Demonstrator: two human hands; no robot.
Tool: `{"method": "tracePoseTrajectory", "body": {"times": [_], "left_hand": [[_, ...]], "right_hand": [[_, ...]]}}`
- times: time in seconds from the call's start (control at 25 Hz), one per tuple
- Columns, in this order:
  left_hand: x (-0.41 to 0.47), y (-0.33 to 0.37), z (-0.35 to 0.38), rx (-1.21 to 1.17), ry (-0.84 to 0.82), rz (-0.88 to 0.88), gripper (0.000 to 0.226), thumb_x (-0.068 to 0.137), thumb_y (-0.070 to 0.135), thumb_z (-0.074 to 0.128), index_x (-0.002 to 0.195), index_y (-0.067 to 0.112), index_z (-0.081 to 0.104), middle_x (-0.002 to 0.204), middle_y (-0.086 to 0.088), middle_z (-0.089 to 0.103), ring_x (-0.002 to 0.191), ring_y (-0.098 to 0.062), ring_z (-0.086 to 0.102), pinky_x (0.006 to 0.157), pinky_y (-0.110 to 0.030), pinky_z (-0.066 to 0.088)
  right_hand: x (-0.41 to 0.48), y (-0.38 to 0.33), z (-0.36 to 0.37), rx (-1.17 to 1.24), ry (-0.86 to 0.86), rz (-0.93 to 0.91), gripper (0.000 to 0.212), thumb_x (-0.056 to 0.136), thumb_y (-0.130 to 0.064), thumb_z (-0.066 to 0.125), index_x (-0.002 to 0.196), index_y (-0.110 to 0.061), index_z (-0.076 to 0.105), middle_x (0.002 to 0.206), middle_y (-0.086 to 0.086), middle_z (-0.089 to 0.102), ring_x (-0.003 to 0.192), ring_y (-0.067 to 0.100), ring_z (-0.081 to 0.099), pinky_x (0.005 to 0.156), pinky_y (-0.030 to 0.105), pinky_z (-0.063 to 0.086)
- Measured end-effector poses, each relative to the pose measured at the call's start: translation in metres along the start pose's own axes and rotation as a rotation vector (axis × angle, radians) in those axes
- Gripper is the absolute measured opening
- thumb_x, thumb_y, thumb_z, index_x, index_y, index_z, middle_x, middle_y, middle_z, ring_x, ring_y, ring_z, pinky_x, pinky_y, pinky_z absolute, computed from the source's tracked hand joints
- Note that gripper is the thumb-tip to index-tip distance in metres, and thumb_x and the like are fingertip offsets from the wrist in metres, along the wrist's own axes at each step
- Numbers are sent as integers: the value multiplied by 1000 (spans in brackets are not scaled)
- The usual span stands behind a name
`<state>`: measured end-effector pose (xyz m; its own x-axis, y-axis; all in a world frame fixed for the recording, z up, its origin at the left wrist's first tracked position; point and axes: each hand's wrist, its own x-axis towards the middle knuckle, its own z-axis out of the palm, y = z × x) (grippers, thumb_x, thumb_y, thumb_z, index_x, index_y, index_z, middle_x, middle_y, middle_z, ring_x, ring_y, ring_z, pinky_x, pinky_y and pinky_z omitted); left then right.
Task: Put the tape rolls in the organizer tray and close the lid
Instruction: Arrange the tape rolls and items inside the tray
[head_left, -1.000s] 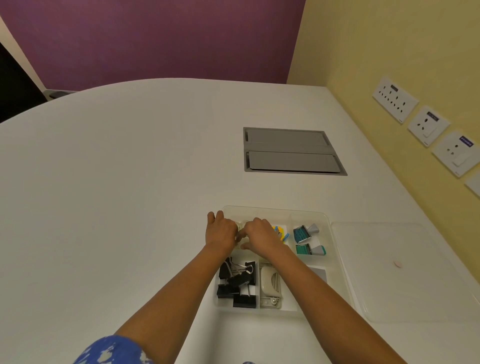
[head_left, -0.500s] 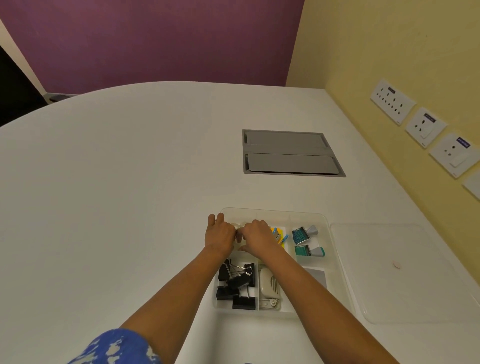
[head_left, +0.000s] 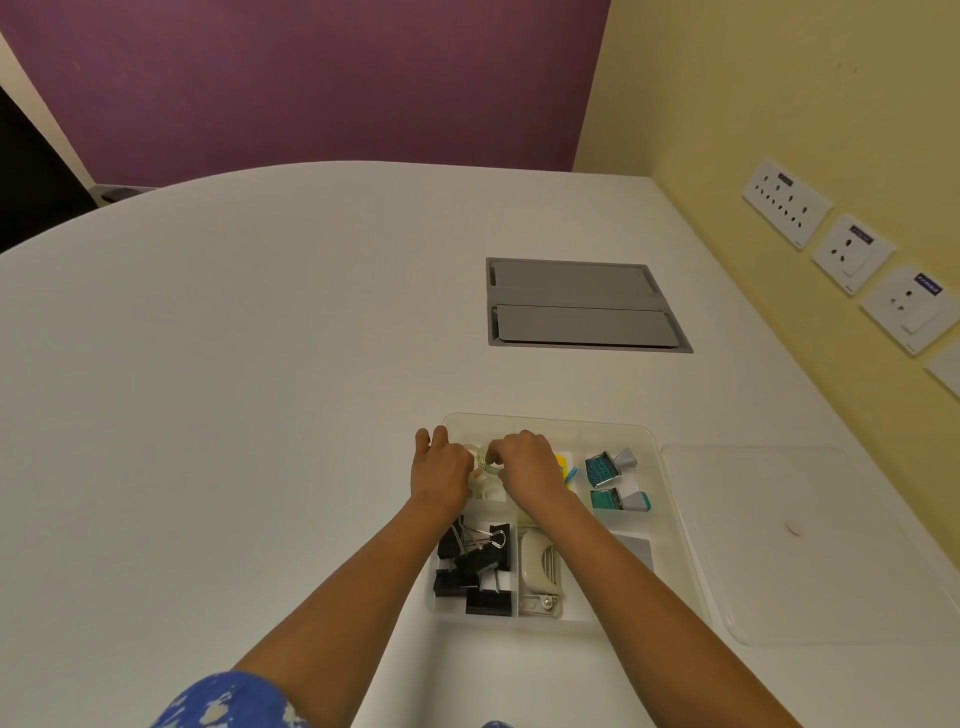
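A clear plastic organizer tray (head_left: 550, 422) lies on the white table in front of me. Both hands reach into its far-left compartment. My left hand (head_left: 439, 470) and my right hand (head_left: 527, 467) are curled side by side over small pale tape rolls (head_left: 483, 467), of which only a sliver shows between the fingers. The fingers of both hands pinch at the rolls. The tray's clear lid (head_left: 789, 545) lies flat on the table just right of the tray, apart from it.
Other compartments hold black binder clips (head_left: 475, 564), a beige hole punch (head_left: 537, 569), teal stamps (head_left: 610, 478) and yellow and blue bits (head_left: 565, 467). A grey cable hatch (head_left: 582, 306) sits further back. The yellow wall with sockets (head_left: 852, 252) runs along the right.
Both hands stay in the same compartment with only small finger movements. The view has shifted slightly.
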<state>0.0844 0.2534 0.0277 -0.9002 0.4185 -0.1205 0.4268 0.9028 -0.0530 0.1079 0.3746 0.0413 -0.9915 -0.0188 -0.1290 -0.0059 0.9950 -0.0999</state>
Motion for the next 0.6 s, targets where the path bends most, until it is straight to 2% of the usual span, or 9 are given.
{"method": "tracePoseTrajectory", "body": {"times": [0.28, 0.6], "left_hand": [[8, -4, -3, 31, -74, 86, 32, 88, 34, 64, 118, 21, 65, 119, 2, 64, 130, -22, 33, 111, -42, 18], [15, -7, -1, -16, -107, 128, 40, 82, 49, 65, 115, 26, 64, 121, 4, 64, 129, -22, 33, 109, -43, 18]], "right_hand": [[-4, 4, 1, 47, -63, -78, 29, 90, -21, 63, 119, -25, 67, 120, 6, 67, 115, 25, 53, 97, 34, 40], [-3, 3, 6, -30, -91, -114, 29, 88, -36, 64, 114, -25, 67, 117, 4, 69, 111, 23, 55, 97, 36, 40]]}}
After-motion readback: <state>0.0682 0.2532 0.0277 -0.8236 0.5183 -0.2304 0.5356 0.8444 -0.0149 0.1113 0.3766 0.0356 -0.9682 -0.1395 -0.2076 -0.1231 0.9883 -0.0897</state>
